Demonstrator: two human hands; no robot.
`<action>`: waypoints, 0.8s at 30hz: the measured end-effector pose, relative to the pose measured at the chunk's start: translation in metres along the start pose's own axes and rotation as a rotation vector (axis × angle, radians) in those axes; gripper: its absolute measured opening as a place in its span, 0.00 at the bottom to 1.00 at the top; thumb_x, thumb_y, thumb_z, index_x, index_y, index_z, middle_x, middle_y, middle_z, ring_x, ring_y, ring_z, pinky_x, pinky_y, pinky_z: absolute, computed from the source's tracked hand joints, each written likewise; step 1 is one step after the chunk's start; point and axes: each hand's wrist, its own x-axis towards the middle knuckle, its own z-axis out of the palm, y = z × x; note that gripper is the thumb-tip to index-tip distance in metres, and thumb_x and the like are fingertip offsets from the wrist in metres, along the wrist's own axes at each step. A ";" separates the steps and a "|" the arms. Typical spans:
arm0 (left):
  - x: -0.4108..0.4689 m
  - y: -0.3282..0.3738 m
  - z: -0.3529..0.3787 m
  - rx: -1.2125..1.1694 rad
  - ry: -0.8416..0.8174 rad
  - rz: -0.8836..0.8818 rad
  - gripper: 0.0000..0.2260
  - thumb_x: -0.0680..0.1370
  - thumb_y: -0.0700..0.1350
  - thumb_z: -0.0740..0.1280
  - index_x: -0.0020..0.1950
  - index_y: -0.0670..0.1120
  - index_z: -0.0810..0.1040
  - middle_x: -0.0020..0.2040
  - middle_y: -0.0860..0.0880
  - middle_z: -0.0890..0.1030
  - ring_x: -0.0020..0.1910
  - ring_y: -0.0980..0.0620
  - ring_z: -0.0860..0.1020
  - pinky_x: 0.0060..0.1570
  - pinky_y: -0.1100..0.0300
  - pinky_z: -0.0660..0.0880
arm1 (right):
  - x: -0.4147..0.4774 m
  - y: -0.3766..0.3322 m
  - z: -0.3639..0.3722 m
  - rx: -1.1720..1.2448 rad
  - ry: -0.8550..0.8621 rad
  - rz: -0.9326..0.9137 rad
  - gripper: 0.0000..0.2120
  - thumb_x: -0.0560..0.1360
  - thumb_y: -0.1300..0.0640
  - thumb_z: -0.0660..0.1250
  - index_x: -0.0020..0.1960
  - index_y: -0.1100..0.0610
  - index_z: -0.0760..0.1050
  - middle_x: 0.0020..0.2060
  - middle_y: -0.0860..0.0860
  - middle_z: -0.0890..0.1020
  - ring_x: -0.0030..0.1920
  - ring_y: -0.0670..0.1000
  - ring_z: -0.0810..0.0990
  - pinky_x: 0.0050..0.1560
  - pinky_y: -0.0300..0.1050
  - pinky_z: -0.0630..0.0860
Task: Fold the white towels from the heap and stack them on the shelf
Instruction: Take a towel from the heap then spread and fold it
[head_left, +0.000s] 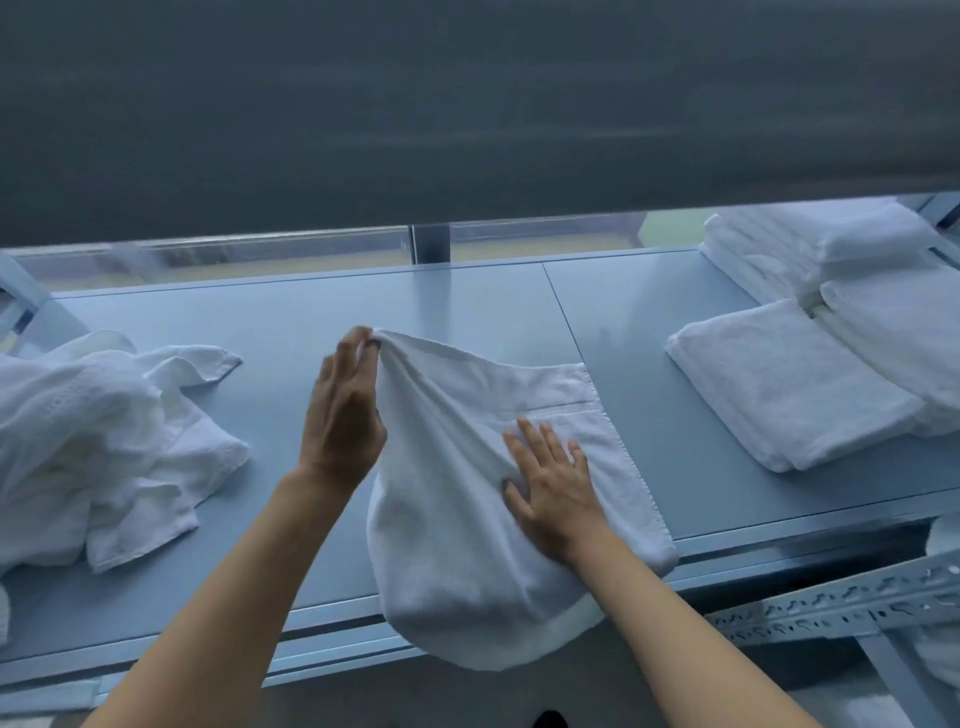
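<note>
A white towel (457, 509) lies in the middle of the grey-blue shelf (291, 322), its near end hanging over the front edge. My left hand (343, 410) pinches the towel's far left corner and lifts it off the surface. My right hand (553, 483) lies flat on the towel's right half, fingers straight, pressing it down. The heap of unfolded white towels (98, 441) sits at the left. Folded white towels (789, 384) are stacked at the right, with more folded ones (852, 249) behind them.
A dark wall rises behind the shelf. A perforated metal bracket (841, 608) juts out below the shelf's front edge at the right. Bare shelf surface lies between the worked towel and the folded stack.
</note>
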 end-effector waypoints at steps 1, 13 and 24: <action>0.003 -0.001 -0.003 0.092 -0.023 0.014 0.36 0.67 0.24 0.60 0.75 0.38 0.68 0.77 0.40 0.65 0.71 0.35 0.67 0.71 0.41 0.67 | -0.001 -0.006 0.004 -0.004 -0.009 -0.012 0.36 0.77 0.36 0.48 0.83 0.45 0.52 0.83 0.46 0.49 0.83 0.52 0.46 0.80 0.61 0.44; -0.103 0.025 0.058 0.127 -0.511 -0.305 0.35 0.78 0.63 0.50 0.80 0.46 0.64 0.81 0.40 0.60 0.81 0.37 0.58 0.75 0.36 0.58 | 0.008 0.000 0.002 -0.022 -0.009 0.169 0.43 0.73 0.27 0.45 0.83 0.44 0.50 0.83 0.46 0.47 0.83 0.54 0.43 0.79 0.62 0.44; -0.155 0.021 0.028 0.173 -0.513 -0.173 0.29 0.78 0.62 0.55 0.76 0.53 0.72 0.76 0.46 0.72 0.73 0.39 0.71 0.68 0.38 0.69 | -0.061 0.052 -0.006 -0.011 0.014 0.120 0.36 0.79 0.33 0.46 0.84 0.43 0.45 0.83 0.43 0.42 0.82 0.44 0.38 0.81 0.50 0.42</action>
